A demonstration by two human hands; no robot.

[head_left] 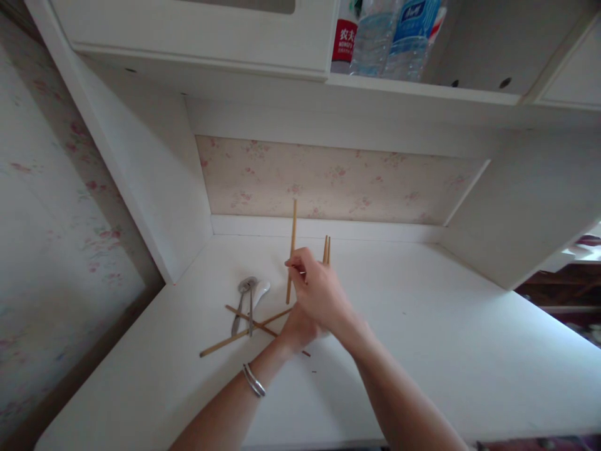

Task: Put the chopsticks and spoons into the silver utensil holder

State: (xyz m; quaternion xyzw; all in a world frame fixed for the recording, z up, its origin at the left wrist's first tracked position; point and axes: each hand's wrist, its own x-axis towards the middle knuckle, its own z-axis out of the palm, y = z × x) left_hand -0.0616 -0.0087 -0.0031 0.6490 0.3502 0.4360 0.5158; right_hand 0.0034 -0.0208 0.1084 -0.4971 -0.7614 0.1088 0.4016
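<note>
My right hand (322,291) pinches a light wooden chopstick (293,228) between thumb and fingers, and the chopstick points upward. My left hand (299,329), with two silver bangles on the wrist, is under and behind my right one, so its fingers are hidden. Two more chopsticks (327,249) stand side by side just beyond my right hand; what supports them is hidden. To the left of my hands, a loose chopstick (223,346) crosses a thinner brown stick (263,327) on the white table. Metal spoons (247,285) and a white spoon (260,291) lie beside them.
The white tabletop (422,351) runs between side panels, with a floral-papered wall (338,181) behind. Overhead, a cabinet shelf (422,91) holds plastic water bottles (375,37). Tiny brown bits lie near my left wrist.
</note>
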